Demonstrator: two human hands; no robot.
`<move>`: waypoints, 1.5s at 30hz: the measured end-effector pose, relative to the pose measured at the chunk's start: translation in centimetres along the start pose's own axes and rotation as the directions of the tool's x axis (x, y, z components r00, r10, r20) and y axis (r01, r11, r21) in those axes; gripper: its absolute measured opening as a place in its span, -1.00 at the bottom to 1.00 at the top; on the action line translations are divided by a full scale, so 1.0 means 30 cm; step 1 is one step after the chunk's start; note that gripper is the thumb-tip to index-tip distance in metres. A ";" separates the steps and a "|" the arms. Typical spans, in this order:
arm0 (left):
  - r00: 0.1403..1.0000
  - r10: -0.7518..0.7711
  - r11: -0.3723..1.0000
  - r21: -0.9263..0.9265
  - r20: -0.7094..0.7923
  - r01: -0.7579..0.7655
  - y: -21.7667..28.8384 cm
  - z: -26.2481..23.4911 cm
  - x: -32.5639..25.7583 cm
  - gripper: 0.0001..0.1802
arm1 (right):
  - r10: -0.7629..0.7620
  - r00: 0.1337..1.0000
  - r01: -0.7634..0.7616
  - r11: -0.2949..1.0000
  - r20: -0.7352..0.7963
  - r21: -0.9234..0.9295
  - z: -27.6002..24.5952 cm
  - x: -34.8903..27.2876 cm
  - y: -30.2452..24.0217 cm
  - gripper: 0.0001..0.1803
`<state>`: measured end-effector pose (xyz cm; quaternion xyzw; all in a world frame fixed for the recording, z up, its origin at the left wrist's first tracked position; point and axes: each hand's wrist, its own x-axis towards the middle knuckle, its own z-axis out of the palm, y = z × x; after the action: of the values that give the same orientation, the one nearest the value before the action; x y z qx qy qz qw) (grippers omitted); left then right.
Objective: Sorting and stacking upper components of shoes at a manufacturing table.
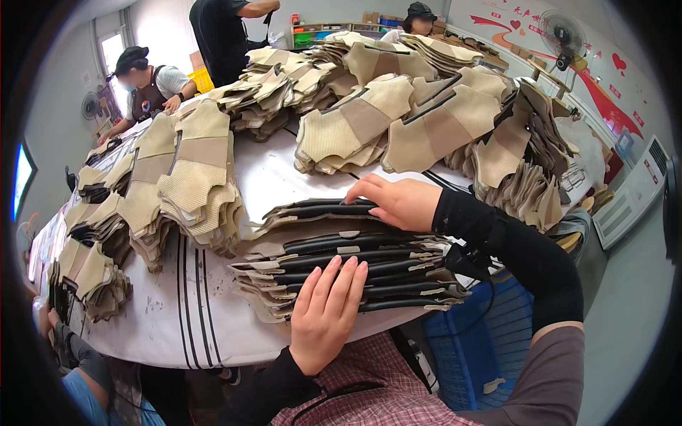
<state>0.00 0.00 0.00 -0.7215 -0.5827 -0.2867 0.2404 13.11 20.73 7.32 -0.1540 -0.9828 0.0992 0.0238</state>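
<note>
In front of me lies a stack of beige fabric pieces [259, 247] with black edge strips, fanned so that several dark strips show in rows. My left hand [328, 312] rests flat on the near rows, its fingers stretched out side by side. At the far side of the stack, my right hand [403, 202] has its thumb and fingers bent around the black-edged fabric piece [320, 209]. Part of that piece is hidden under the hand. Small light tabs sit along some of the black strips.
Piles of beige and tan panels [202, 160] stand left, with more piles [440, 128] beyond the stack. The white cloth-covered table [153, 312] has a curved near edge. A blue crate [469, 348] sits below right. People [153, 82] work across the table; another person's arm [78, 348] shows lower left.
</note>
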 end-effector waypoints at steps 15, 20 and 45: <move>1.000 0.016 1.000 0.002 -0.013 -0.016 0.003 -0.002 -0.040 -0.48 | -0.015 0.986 -0.001 0.995 0.168 0.096 -0.037 -0.023 -0.018 -0.17; 1.000 0.012 1.000 -0.008 -0.012 -0.012 0.005 -0.002 -0.039 -0.49 | -0.129 0.969 0.114 0.990 0.210 0.086 -0.008 -0.032 -0.033 -0.24; 0.999 0.043 0.999 0.034 -0.024 -0.042 0.014 0.002 -0.117 -0.52 | -0.086 0.987 0.090 0.996 0.138 -0.020 0.040 -0.035 -0.079 -0.44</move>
<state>-0.12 -2.52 -2.49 -0.7262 -0.5688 -0.2805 0.2655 13.31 17.98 6.60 -0.1036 -0.9891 0.0957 -0.0413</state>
